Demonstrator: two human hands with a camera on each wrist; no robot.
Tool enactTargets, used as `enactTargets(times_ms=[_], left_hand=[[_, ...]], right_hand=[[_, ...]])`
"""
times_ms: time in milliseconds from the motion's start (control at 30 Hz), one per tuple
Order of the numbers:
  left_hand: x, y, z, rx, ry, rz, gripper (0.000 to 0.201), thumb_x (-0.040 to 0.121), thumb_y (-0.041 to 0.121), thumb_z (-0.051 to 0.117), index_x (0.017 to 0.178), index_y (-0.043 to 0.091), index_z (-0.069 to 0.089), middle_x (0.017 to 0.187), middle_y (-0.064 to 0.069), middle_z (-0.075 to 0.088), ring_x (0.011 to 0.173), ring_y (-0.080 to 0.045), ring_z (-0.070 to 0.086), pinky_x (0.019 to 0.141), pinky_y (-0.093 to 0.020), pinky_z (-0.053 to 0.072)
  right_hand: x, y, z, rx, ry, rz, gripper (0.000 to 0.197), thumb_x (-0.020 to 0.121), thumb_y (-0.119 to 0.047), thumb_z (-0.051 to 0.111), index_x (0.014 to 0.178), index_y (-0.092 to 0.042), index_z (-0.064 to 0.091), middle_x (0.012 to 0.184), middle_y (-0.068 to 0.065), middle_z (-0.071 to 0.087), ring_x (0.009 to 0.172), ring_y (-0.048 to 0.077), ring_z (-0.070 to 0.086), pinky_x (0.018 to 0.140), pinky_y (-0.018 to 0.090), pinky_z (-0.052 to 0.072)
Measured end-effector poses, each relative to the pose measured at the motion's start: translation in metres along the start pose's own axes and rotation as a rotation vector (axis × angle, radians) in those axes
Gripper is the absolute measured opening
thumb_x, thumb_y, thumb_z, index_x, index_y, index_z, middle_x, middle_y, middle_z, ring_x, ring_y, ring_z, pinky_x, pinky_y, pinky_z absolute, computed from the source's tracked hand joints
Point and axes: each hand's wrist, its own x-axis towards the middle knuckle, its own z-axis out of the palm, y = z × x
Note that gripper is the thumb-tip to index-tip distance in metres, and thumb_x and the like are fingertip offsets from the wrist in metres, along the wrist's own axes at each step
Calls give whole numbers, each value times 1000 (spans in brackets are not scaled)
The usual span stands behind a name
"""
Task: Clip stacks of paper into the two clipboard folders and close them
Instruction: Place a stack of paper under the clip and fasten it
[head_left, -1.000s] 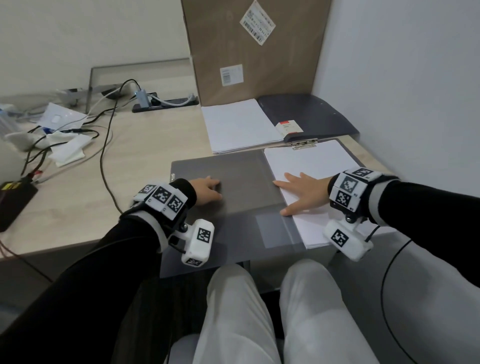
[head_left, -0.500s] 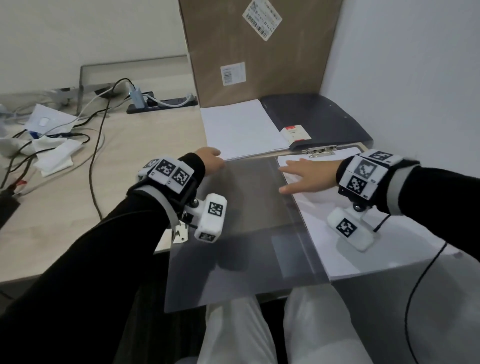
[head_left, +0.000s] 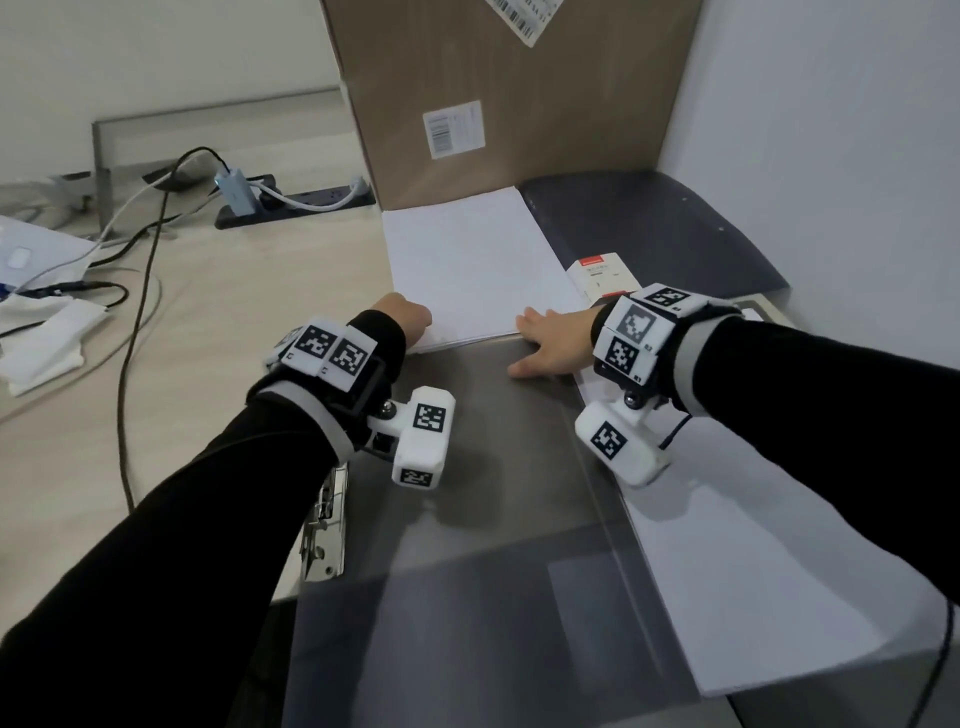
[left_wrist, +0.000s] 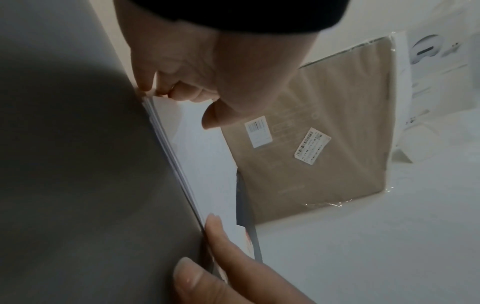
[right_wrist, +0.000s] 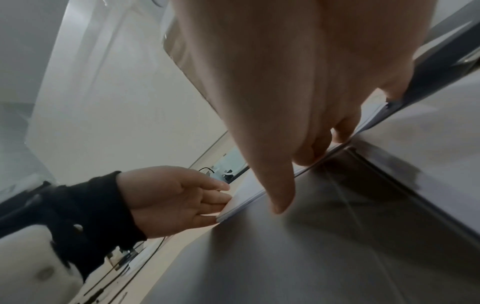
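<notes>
A loose stack of white paper (head_left: 467, 260) lies at the back of the desk, beside a dark folder (head_left: 649, 228). In front of it lies an open grey clipboard folder (head_left: 493, 493) with white paper (head_left: 753, 571) on its right half. My left hand (head_left: 408, 317) is at the stack's near-left corner, its fingertips (left_wrist: 146, 88) touching the sheet edges and its thumb held clear above the top sheet. My right hand (head_left: 545, 343) lies flat at the stack's near edge. Its fingers (right_wrist: 306, 156) press the paper edge and its thumb (right_wrist: 280, 203) stretches over the grey cover.
A large cardboard package (head_left: 493, 93) leans against the wall behind the stack. A white wall (head_left: 831, 156) closes the right side. A metal clip (head_left: 327, 525) shows at the grey cover's left edge. Cables (head_left: 140, 312), a power strip (head_left: 296, 200) and paper scraps fill the desk's left.
Both hands have left the grey cover and the clipped paper and moved forward to the near edge of the loose stack. The view has moved closer to the desk.
</notes>
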Motion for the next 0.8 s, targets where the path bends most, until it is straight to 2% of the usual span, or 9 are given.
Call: enactTargets(times_ms=[67, 133, 233, 333, 433, 600, 667, 733, 800], left_hand=[[2, 0, 0, 77, -26, 26, 42, 97, 13, 41, 135, -6, 43, 142, -22, 45, 130, -33, 45, 102, -33, 39], [9, -1, -1, 149, -36, 41, 43, 97, 16, 41, 135, -6, 42, 142, -20, 44, 127, -33, 46, 100, -33, 37], [14, -1, -3, 105, -14, 43, 43, 95, 19, 43, 132, -3, 46, 138, -19, 49, 116, -32, 52, 85, -28, 35], [16, 3, -7, 18, 39, 44, 40, 94, 17, 44, 128, -4, 50, 134, -19, 54, 115, -34, 55, 79, -28, 36], [15, 9, -9, -22, 54, 29, 39, 95, 16, 40, 127, -5, 48, 131, -20, 54, 111, -34, 55, 79, -29, 35], [16, 14, -5, 16, 29, 38, 43, 98, 16, 37, 136, -3, 44, 142, -19, 46, 130, -32, 47, 79, -27, 34], [16, 14, -5, 19, 23, 17, 42, 98, 16, 36, 134, -4, 44, 139, -20, 48, 127, -34, 48, 79, -27, 33], [15, 13, -6, -10, 44, -3, 40, 97, 15, 37, 130, -6, 46, 133, -22, 52, 117, -35, 53, 79, -29, 35], [19, 10, -8, -146, 90, -20, 39, 91, 15, 45, 125, -5, 51, 127, -20, 57, 112, -34, 57, 85, -30, 44]], right_hand=[[0, 0, -1, -9, -8, -8, 77, 95, -53, 38, 151, -6, 13, 159, 10, 12, 145, 30, 19, 116, 45, 22], [1, 0, 0, -24, -7, -11, 78, 95, -55, 36, 151, -7, 11, 160, 9, 10, 146, 30, 19, 116, 45, 22], [0, -1, 1, -19, -4, -5, 79, 95, -55, 34, 152, -7, 8, 161, 9, 7, 146, 30, 16, 117, 44, 20], [-1, -3, 2, -1, 0, 7, 78, 95, -55, 34, 152, -7, 9, 161, 8, 7, 147, 30, 14, 117, 44, 18], [-1, -6, 3, 1, -1, 29, 76, 96, -54, 32, 151, -7, 10, 161, 8, 7, 146, 30, 14, 116, 43, 18], [0, -8, 3, 11, -18, 56, 76, 96, -54, 30, 152, -7, 8, 161, 8, 4, 147, 30, 11, 116, 43, 16], [0, -9, 2, 19, -24, 65, 76, 97, -53, 29, 152, -8, 5, 162, 7, 1, 148, 30, 8, 116, 42, 14], [0, -9, 3, 30, -24, 71, 75, 97, -52, 29, 152, -8, 5, 162, 7, 1, 148, 29, 7, 117, 41, 13], [-1, -9, 2, 40, -38, 70, 75, 97, -52, 28, 153, -9, 2, 162, 7, -3, 149, 29, 4, 118, 42, 10]])
